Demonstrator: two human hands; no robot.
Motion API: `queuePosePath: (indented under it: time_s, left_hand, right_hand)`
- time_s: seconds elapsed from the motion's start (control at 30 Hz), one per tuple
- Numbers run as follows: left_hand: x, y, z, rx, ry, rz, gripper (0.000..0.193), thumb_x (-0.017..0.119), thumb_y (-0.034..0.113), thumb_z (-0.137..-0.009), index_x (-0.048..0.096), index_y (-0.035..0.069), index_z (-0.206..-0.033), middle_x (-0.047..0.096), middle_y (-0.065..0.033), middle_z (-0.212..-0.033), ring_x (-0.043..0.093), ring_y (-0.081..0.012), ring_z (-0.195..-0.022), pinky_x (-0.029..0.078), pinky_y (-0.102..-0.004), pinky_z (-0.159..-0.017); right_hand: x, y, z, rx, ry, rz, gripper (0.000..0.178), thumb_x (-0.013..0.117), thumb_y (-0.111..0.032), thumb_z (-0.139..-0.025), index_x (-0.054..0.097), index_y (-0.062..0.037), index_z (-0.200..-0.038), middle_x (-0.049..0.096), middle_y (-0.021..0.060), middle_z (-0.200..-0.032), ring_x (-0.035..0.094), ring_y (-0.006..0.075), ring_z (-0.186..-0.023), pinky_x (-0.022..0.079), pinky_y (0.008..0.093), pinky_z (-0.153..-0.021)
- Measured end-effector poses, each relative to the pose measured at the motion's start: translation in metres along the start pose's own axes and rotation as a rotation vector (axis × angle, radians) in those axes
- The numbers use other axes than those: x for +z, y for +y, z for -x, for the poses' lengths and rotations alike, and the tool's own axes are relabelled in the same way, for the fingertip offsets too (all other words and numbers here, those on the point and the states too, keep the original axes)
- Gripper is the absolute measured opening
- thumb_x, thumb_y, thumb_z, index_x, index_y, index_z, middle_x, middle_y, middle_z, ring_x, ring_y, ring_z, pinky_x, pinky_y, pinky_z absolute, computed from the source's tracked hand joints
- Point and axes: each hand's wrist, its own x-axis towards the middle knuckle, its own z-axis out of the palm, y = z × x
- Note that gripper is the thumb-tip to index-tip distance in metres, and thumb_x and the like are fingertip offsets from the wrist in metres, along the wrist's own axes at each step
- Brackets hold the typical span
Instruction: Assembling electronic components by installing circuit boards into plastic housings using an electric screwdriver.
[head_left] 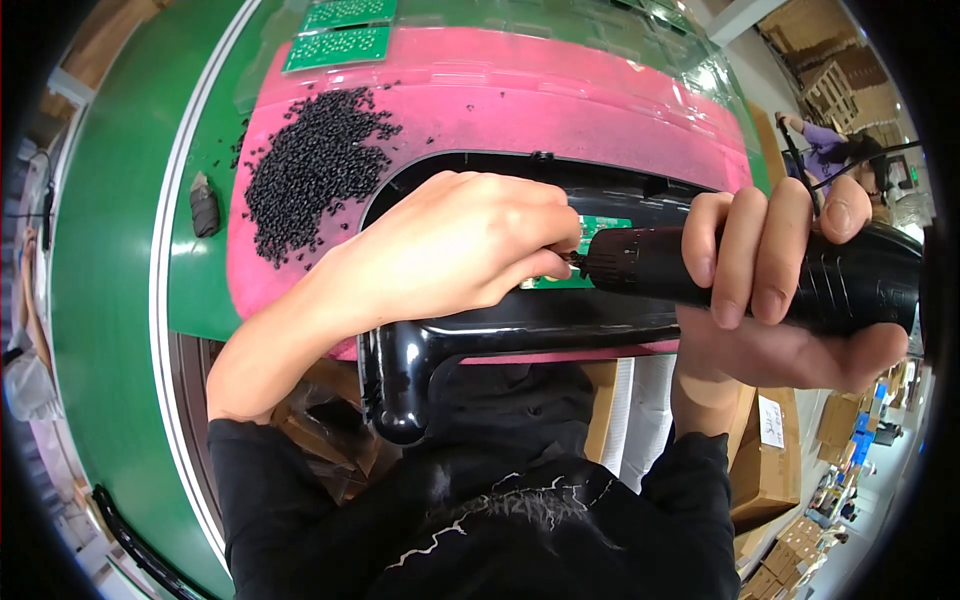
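Note:
My right hand [770,255] is wrapped round a black electric screwdriver [640,262], which lies nearly level with its nose pointing left. My left hand [490,235] is closed in a pinch right at the tool's tip; whatever its fingers hold is too small and hidden to make out. Beneath both hands sits a glossy black plastic housing [480,332], its hollow side up. Inside it is a green circuit board [608,222], partly covered by the screwdriver and my left fingers.
A pink mat [450,110] covers the green table [110,250]. On the mat lies a heap of small black screws [310,170]. More green boards [335,47] rest on clear plastic trays [640,40] at the far side. Cardboard boxes [765,465] stand at the right.

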Motion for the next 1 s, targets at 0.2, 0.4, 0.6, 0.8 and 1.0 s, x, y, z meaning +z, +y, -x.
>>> queuePosePath:
  time_s: [0.2,0.4,0.6,0.8,1.0]
  left_hand:
    - [-0.003,0.000,0.000,0.004,-0.019,0.104,0.020,0.073,0.005,-0.075,0.060,-0.002,-0.089,0.061,-0.0128,-0.082,0.061,-0.0307,-0.071,0.050,-0.0356,-0.063]
    - [-0.001,0.006,-0.006,-0.154,-0.066,0.070,0.051,0.081,0.021,-0.067,0.059,0.002,-0.109,0.061,-0.0118,-0.107,0.064,-0.0259,-0.084,0.052,-0.0337,-0.071]
    - [0.000,0.000,-0.002,-0.272,-0.164,-0.137,0.054,0.080,0.017,-0.066,0.057,0.005,-0.113,0.058,-0.0078,-0.114,0.063,-0.0274,-0.093,0.053,-0.0367,-0.079]
    - [0.000,-0.001,0.001,-0.265,-0.189,-0.155,0.052,0.080,0.016,-0.066,0.058,0.005,-0.112,0.058,-0.0081,-0.112,0.060,-0.0290,-0.100,0.052,-0.0375,-0.081]
    - [0.000,0.000,-0.001,-0.258,-0.184,-0.160,0.050,0.079,0.015,-0.067,0.058,0.005,-0.111,0.058,-0.0079,-0.111,0.060,-0.0291,-0.101,0.052,-0.0376,-0.081]
  right_hand:
    - [0.002,-0.005,0.006,-0.060,0.088,-0.005,0.058,0.066,-0.059,-0.081,0.048,-0.0113,-0.111,0.050,-0.0032,-0.065,0.048,0.0095,-0.050,0.041,0.0271,-0.058]
    - [-0.019,-0.013,0.020,-0.068,0.083,0.113,0.061,0.065,-0.060,-0.082,0.047,-0.0090,-0.109,0.054,-0.0026,-0.065,0.050,0.0085,-0.047,0.042,0.0252,-0.051]
    - [-0.037,-0.006,0.036,0.057,0.174,0.252,0.067,0.059,-0.068,-0.081,0.045,-0.0077,-0.105,0.050,-0.0011,-0.061,0.046,0.0090,-0.044,0.041,0.0249,-0.049]
    - [-0.032,0.003,0.035,0.134,0.328,0.298,0.066,0.058,-0.068,-0.082,0.045,-0.0075,-0.104,0.048,-0.0016,-0.059,0.045,0.0086,-0.043,0.039,0.0246,-0.046]
    - [-0.030,0.005,0.031,0.208,0.351,0.258,0.070,0.059,-0.072,-0.078,0.046,-0.0083,-0.103,0.046,-0.0039,-0.057,0.042,0.0068,-0.042,0.036,0.0223,-0.044]
